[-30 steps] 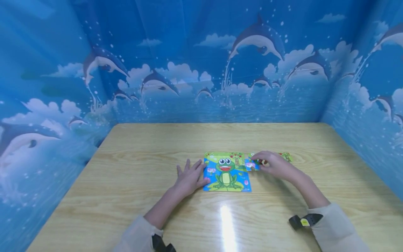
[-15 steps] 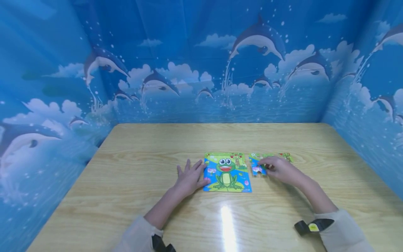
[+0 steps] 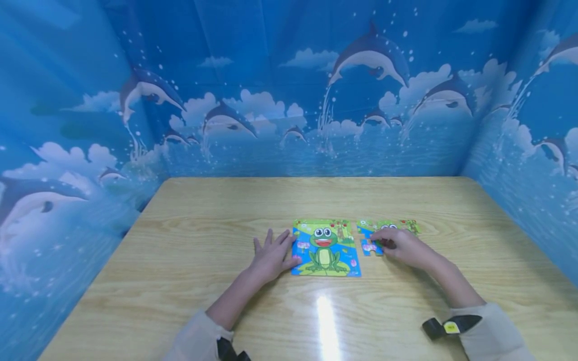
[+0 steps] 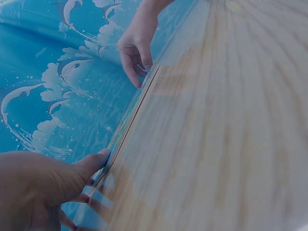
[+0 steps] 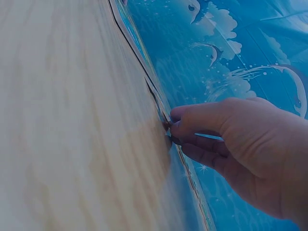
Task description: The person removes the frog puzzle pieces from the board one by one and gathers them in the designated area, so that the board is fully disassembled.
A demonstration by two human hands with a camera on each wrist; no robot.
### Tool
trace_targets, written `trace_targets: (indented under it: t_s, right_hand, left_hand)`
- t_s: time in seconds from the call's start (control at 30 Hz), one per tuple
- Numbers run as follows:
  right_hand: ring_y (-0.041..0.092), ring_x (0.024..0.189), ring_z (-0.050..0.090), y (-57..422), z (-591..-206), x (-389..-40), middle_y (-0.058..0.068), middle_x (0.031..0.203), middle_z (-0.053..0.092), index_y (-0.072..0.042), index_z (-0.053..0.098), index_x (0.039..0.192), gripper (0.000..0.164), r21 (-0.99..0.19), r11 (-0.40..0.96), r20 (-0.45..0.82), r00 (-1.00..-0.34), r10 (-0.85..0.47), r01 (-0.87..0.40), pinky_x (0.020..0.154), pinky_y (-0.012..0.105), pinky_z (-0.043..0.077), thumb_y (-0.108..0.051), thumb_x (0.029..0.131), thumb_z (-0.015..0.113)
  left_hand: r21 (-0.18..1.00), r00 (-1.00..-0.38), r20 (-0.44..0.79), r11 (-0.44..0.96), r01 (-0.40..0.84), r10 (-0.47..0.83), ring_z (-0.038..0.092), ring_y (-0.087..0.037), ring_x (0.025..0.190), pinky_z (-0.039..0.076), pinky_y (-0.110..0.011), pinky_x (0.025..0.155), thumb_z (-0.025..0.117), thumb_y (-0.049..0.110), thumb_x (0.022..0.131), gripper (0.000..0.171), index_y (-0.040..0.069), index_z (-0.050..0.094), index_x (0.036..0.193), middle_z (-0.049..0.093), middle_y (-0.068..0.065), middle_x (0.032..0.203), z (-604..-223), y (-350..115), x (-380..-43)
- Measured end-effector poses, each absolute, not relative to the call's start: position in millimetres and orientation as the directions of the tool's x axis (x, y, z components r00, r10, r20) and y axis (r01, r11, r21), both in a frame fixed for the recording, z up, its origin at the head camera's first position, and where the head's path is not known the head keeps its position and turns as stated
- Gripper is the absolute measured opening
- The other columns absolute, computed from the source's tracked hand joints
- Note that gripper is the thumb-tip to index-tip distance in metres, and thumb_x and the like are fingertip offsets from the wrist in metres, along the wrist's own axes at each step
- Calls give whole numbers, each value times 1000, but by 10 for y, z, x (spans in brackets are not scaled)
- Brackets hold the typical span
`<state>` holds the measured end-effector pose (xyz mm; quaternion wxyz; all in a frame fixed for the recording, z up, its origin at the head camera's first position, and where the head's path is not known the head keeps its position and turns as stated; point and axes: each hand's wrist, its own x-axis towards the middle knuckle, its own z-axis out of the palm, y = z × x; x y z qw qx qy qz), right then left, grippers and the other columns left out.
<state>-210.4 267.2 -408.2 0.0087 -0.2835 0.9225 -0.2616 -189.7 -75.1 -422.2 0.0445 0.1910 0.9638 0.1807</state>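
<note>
A square frog picture [image 3: 324, 260] lies flat on the wooden table. My left hand [image 3: 269, 259] rests at its left side with spread fingers, thumb and fingertips on the edge. Just right of the picture, my right hand [image 3: 406, 246] pinches a blue puzzle piece [image 3: 368, 247] with a pink-and-white tree on it. That piece sits right below the top row of joined puzzle pieces [image 3: 365, 224], which shows green, frog eyes and red apples. In the right wrist view the thumb and fingers of my right hand [image 5: 231, 144] come together low at the table; the fingers hide part of the piece.
The wooden table [image 3: 217, 210] runs back to a blue dolphin-print curtain [image 3: 289, 90], which also closes off both sides. A bright light reflection lies on the table in front of the picture. Black wrist cameras [image 3: 433, 328] sit on both sleeves.
My right hand has moved the blue puzzle piece from the picture's right edge, rightward and toward me, to below the top row. The row's frog eyes now show. My left hand has stayed put.
</note>
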Motion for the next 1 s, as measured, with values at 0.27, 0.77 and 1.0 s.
trace_targets:
  t_s: [0.27, 0.77, 1.0]
  right_hand:
    - [13, 76, 50, 2669, -4085, -2109, 7, 99, 61, 0, 66, 105, 27, -475, 710, 123, -838, -531, -519, 62, 29, 46, 6, 79, 65]
    - [14, 78, 49, 2679, -4129, -2119, 7, 103, 59, -2, 65, 107, 28, -475, 725, 94, -848, -521, -499, 64, 29, 46, 4, 80, 65]
    - [15, 81, 52, 2689, -4133, -2120, 7, 103, 59, -1, 64, 108, 29, -511, 712, 85, -853, -516, -481, 67, 30, 48, 5, 80, 64]
  left_hand:
    - [369, -924, -15, 861, 350, 382, 9, -48, 130, 2, -71, 95, 56, 48, 86, 64, 14, 41, 139, 28, -10, 146, -4231, -744, -1902]
    - [379, -925, -10, 857, 348, 380, 10, -49, 130, 1, -71, 95, 57, 47, 86, 64, 14, 41, 138, 29, -11, 146, -4213, -748, -1890]
    - [382, -923, -2, 854, 354, 384, 9, -49, 130, 1, -71, 94, 57, 48, 86, 64, 14, 41, 138, 29, -11, 146, -4231, -751, -1898]
